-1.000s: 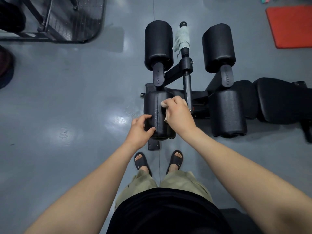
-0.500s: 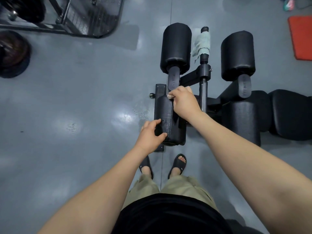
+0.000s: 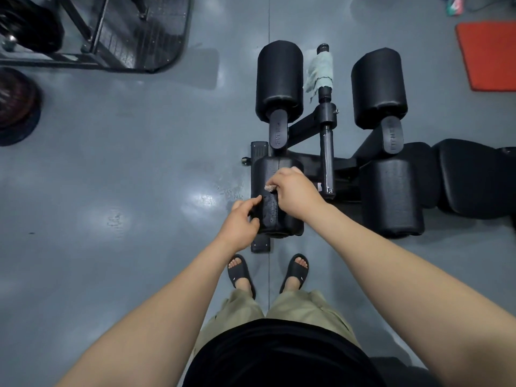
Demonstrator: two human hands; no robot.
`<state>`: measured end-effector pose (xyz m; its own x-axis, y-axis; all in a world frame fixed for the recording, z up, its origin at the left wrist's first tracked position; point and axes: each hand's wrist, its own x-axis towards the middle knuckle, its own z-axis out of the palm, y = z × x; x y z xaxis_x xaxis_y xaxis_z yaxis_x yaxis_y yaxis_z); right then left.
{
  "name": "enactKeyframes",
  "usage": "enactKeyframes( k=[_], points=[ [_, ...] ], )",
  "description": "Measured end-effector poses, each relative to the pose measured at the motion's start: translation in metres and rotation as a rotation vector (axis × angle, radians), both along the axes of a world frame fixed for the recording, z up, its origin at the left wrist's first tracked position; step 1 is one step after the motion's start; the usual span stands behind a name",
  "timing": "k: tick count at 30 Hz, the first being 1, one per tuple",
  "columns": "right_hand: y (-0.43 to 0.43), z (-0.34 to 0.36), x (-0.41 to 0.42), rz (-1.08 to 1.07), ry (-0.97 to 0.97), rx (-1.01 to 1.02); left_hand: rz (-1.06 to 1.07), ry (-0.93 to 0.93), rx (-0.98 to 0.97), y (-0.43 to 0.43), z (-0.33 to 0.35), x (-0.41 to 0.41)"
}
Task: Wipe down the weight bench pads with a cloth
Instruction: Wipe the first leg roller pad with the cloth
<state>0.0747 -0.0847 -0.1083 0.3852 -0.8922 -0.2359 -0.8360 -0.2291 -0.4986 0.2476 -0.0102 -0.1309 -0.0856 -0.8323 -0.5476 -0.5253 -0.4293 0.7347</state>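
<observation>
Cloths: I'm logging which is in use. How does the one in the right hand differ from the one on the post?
The hand cloth is gripped by the right hand on the near left pad; the post cloth hangs on the post, untouched. The hand cloth looks beige, the post cloth grey-green. Only a tip of the hand cloth shows; the post cloth shows nearly whole. Both are pale.

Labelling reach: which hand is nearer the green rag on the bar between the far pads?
Right. The right hand, pinching the cloth, is on the near roller pad, closer to the green rag; the left hand grips that pad's left side, farther off.
</observation>
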Motion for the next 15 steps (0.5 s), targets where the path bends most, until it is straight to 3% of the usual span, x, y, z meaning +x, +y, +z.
enactKeyframes(
  k=[15],
  points=[
    [0.064,-0.007,-0.012,0.028,-0.142,0.018,0.002,0.008,-0.024,0.000,-0.004,0.002]
  ],
)
